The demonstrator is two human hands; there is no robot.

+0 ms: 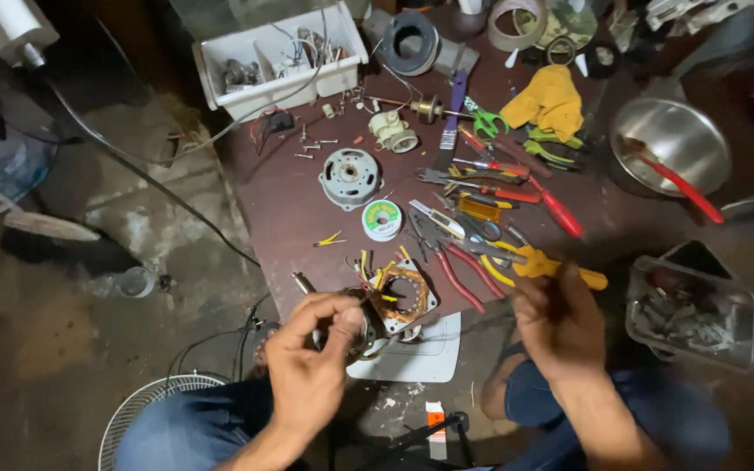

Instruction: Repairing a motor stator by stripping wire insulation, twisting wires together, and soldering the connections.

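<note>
Left hand (311, 349) pinches a thin wire at the motor stator (399, 296); right hand (560, 318), blurred, grip unclear. A tug could snap the copper winding.

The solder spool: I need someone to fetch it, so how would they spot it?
Start at the dark brown table. Below the round grey motor housing lies the solder spool. It is the only small white disc with a green centre, left of the tool pile.
</note>
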